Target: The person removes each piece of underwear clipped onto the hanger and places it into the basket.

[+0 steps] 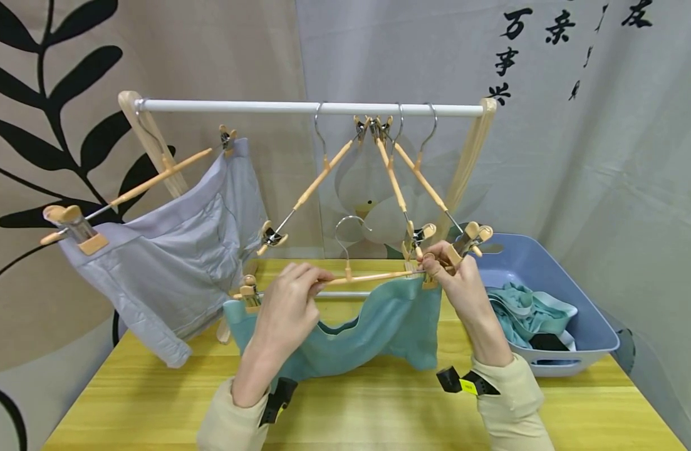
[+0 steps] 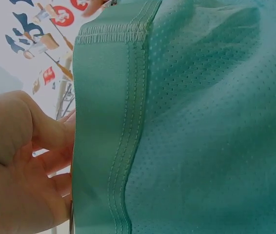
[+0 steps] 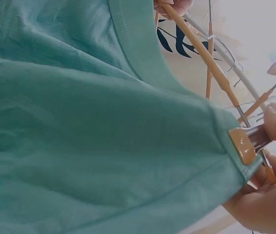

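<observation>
While the left hand (image 1: 289, 307) holds a hanger (image 1: 373, 276) by its bar, fingers closed round it, the right hand's (image 1: 463, 285) fingers pinch its right clip (image 3: 243, 146). That clip grips the teal garment (image 1: 345, 351), which hangs over the worktop (image 1: 373, 410), left of a blue basket (image 1: 582, 313).

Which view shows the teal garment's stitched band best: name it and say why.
Left wrist view: the band runs close up from top to bottom, stitch rows plain. Head view shows it small, partly behind the left hand; right wrist view, curving, its stitching faint.
</observation>
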A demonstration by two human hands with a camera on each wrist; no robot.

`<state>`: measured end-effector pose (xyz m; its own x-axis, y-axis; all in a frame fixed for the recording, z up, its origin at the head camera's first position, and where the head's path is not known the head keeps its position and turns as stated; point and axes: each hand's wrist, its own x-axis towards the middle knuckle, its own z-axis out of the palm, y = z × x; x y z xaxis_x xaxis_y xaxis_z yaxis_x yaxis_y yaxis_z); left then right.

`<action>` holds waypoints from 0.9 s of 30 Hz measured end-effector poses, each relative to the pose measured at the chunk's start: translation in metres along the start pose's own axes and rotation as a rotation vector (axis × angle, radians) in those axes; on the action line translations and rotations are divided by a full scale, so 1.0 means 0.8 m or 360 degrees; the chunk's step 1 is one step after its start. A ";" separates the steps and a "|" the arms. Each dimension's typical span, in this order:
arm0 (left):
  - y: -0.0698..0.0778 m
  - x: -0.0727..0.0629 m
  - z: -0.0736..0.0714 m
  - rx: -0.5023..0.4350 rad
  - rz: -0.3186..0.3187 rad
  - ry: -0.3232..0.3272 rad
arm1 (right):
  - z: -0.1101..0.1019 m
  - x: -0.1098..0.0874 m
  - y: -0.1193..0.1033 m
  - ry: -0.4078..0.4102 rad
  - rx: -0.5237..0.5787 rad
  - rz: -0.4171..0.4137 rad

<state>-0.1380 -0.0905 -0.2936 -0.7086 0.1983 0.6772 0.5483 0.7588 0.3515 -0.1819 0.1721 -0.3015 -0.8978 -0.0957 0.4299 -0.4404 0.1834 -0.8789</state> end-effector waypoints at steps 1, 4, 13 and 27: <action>0.000 0.000 0.000 0.0000 0.0002 0.0000 | 0.000 0.000 0.000 0.0005 -0.0004 0.0002; 0.001 0.000 0.000 -0.0009 0.0016 0.0004 | -0.001 0.000 0.000 0.0020 0.0006 -0.0005; 0.001 -0.001 0.002 -0.0008 0.0058 0.0035 | -0.004 -0.002 -0.005 0.0008 -0.0146 0.0031; 0.008 -0.001 0.009 0.0067 0.0140 -0.0005 | 0.041 -0.013 0.003 0.0259 -0.1628 -0.1369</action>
<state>-0.1373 -0.0810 -0.2964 -0.6599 0.2669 0.7023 0.5893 0.7637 0.2635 -0.1736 0.1416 -0.3147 -0.2955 -0.4457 0.8450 -0.6026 0.7733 0.1972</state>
